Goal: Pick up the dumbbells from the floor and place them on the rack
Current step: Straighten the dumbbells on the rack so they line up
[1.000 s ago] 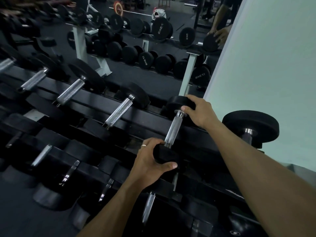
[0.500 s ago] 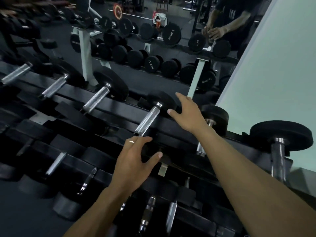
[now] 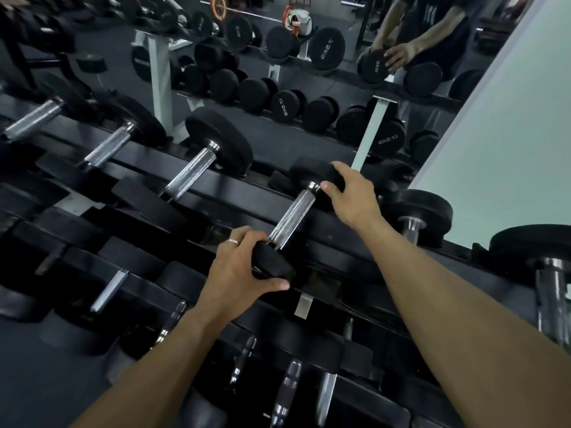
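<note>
A small black dumbbell with a knurled chrome handle (image 3: 292, 219) lies across the top tier of the black rack (image 3: 216, 186). My left hand (image 3: 238, 273) grips its near head, thumb under it and a ring on one finger. My right hand (image 3: 352, 196) wraps over its far head, close to the mirror. The handle between both hands is bare.
More dumbbells lie on the top tier, one to the left (image 3: 197, 163) and bigger ones to the right (image 3: 415, 217). Lower tiers hold several chrome-handled dumbbells (image 3: 109, 288). A mirror (image 3: 278, 97) behind the rack reflects it and my arms. A pale wall (image 3: 500, 128) stands at the right.
Both hands let go of one dumbbell on the top tier, moved left with open fingers, and now grip the two heads of the neighbouring dumbbell.
</note>
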`<state>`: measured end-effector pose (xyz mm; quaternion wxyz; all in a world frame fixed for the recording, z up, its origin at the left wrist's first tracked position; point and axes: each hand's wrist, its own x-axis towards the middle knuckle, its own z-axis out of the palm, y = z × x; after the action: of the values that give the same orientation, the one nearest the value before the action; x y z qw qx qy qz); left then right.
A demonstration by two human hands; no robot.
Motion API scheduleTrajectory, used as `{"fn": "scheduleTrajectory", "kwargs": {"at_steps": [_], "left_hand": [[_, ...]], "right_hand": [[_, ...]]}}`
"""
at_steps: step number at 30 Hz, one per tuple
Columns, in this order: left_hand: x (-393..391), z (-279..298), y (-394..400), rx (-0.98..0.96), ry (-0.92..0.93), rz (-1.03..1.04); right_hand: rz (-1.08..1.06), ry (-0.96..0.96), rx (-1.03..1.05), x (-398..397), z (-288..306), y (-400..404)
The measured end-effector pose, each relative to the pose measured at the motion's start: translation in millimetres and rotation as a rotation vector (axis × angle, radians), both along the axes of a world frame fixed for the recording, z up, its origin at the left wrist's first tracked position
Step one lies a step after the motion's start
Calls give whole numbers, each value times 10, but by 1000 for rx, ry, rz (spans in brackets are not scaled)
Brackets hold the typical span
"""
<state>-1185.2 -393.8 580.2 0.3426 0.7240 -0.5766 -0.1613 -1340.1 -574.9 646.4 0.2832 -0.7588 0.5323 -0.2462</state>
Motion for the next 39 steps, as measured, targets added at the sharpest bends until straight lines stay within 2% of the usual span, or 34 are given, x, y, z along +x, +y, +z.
{"fn": "scheduleTrajectory", "kwargs": {"at_steps": [10, 24, 28, 32, 36, 39], "left_hand": [[-158, 5, 37, 3, 130, 103], [-151, 61, 49, 128, 172, 80], [-86, 150, 81, 159, 157, 39], [197, 324, 170, 113, 40, 49], [707, 516, 188, -21, -146, 182], [1122, 556, 179, -76, -275, 295]], "right_hand": [[83, 187, -97, 161, 41, -104], [81, 211, -3, 220, 102, -173], [131, 285, -107, 393, 268, -119], [283, 284, -163, 840, 350, -24], [367, 315, -146, 1239, 305, -18], [396, 220, -88, 1526, 321, -26]]}}
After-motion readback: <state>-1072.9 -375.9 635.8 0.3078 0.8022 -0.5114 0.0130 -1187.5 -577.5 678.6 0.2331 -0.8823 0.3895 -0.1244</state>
